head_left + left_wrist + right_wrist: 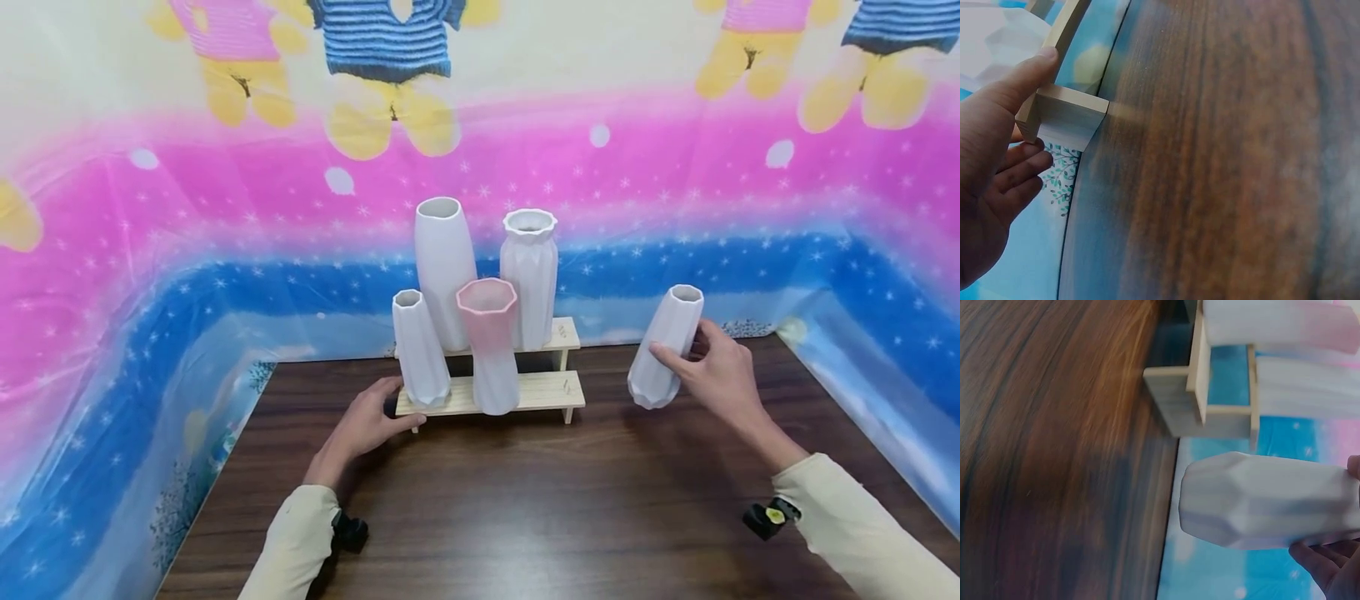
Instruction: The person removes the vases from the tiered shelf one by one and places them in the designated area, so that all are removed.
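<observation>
My right hand (723, 371) grips a white faceted vase (663, 350), thumb on its near side and fingers round the far side. The vase tilts slightly, its base above the table in the right wrist view. At the left end of a two-tier wooden stand (540, 392), my left hand (367, 421) holds the lower board, its thumb (1047, 59) on the board's edge and its fingers curled at the end. A small white vase (422, 354) and a pink-and-white vase (491, 350) stand on the lower tier. Behind them, a tall white vase (442, 267) and a ruffled-rim vase (531, 283) occupy the upper tier.
The dark wood table (517, 508) stretches in front of the stand. A patterned cloth (637, 179) in pink, blue and cream hangs behind the table and along both sides. A small black camera (767, 518) is strapped to the right wrist, another camera (350, 532) to the left.
</observation>
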`<state>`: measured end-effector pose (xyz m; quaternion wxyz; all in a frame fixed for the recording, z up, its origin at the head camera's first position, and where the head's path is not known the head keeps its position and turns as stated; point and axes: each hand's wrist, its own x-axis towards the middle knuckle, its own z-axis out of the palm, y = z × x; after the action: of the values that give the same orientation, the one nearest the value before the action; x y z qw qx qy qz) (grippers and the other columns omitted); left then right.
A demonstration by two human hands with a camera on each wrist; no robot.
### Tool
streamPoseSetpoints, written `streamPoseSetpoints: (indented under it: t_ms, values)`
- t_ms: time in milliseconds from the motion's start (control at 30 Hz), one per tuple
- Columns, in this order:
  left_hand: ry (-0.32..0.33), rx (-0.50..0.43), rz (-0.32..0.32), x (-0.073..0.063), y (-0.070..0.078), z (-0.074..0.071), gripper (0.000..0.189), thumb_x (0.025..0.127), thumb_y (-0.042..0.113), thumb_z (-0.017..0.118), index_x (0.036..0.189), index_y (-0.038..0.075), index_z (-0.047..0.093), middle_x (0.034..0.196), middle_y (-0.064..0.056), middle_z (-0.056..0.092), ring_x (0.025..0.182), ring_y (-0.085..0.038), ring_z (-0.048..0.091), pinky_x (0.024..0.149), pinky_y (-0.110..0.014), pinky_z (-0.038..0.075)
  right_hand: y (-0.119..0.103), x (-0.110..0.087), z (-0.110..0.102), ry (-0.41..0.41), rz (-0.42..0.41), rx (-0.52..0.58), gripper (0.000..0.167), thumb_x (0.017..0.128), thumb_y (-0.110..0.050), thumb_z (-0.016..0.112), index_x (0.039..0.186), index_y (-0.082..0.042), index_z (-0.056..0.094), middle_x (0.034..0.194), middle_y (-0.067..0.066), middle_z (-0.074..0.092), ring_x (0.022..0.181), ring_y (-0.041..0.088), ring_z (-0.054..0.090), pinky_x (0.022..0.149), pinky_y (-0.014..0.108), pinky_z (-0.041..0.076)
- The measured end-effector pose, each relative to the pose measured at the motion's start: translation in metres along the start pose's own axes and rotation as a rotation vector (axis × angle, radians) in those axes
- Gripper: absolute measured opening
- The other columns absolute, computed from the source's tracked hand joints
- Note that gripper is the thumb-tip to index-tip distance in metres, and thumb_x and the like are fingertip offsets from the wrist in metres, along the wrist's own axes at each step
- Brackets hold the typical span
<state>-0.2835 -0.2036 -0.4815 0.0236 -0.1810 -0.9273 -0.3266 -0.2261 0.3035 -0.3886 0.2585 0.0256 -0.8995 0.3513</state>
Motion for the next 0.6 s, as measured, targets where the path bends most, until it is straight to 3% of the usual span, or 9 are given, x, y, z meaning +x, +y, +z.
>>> streamPoseSetpoints:
  t_ms: [600]
  values:
    - [0.004,-0.03,0.011,-0.001,-0.001,0.003,0.082,0.087,0.046,0.081,0.151,0.005,0.049,0.15,-0.02,0.051,0.137,-0.043,0.049,0.107,-0.063,0.044,0.063,0.021,-0.018,0.093,0.107,-0.062,0.066,0.089,-0.041,0.08,0.129,0.007,0.06,0.115,0.033,0.069,0.099,0.047,0.07,0.078,0.059,0.058]
